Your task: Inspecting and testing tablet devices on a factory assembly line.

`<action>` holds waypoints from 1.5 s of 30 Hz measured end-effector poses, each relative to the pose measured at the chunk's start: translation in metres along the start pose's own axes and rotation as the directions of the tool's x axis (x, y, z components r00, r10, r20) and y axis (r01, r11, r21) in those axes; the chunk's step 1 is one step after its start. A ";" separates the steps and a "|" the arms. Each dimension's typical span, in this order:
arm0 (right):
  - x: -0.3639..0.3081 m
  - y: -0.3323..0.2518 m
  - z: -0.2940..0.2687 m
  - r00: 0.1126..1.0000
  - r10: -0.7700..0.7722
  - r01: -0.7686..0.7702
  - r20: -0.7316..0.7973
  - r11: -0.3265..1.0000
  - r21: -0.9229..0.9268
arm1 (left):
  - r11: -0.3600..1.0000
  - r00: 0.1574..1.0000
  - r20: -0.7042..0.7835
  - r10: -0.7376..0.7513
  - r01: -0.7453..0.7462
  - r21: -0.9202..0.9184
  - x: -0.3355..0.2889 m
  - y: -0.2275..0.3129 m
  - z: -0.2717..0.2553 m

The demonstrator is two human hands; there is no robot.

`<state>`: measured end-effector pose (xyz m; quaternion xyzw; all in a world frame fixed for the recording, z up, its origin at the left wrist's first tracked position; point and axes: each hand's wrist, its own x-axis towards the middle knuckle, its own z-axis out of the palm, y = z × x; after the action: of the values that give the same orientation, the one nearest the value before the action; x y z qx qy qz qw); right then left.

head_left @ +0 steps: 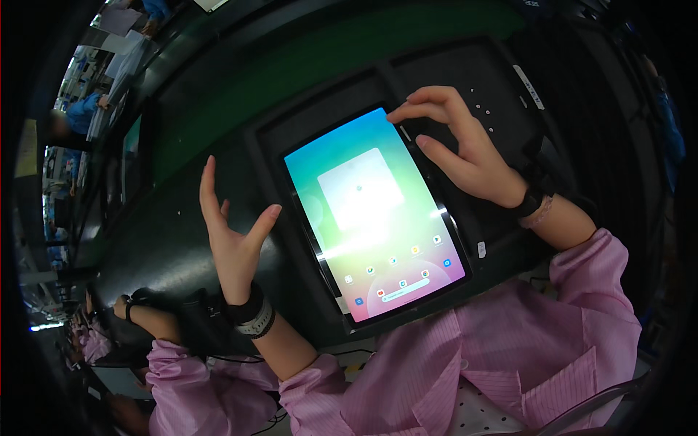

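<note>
A tablet [374, 218] with a lit blue, green and pink screen lies tilted in a dark tray [265, 145]. A pale pop-up box fills its upper middle, with small app icons lower down. My left hand [236, 236] hovers left of the tablet, fingers up and thumb spread, holding nothing. By the tablet's top right corner is my right hand [472, 156], its fingertips at or just above the edge; whether they touch I cannot tell. Its thumb stands apart from the bent fingers, and nothing shows between them. Dark bands circle both wrists.
Small white specks [483, 110] and a white label strip [528, 87] lie on the dark surface at right. A small white tag [480, 249] sits right of the tablet. Another person's arm [156, 320] in a pink sleeve is at lower left. People in blue work farther left.
</note>
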<state>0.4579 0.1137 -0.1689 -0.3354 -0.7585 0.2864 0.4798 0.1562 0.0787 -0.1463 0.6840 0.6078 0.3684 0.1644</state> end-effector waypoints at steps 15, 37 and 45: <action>0.000 0.016 0.001 0.991 0.128 -0.123 0.023 0.979 -0.161 | 0.992 0.996 -0.024 -0.086 0.083 -0.094 0.007 -0.021 0.033; -0.002 0.019 0.003 0.997 0.067 -0.060 0.028 0.977 -0.204 | 0.988 0.996 -0.071 0.046 -0.035 0.152 0.005 -0.020 0.042; -0.003 0.006 0.001 0.993 -0.042 0.060 0.108 0.984 -0.170 | 0.946 0.964 -0.097 0.249 -0.221 0.236 0.004 -0.001 0.042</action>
<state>0.4588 0.1152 -0.1753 -0.3410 -0.8127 0.2242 0.4159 0.1847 0.0923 -0.1743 0.7412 0.5686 0.3569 0.0029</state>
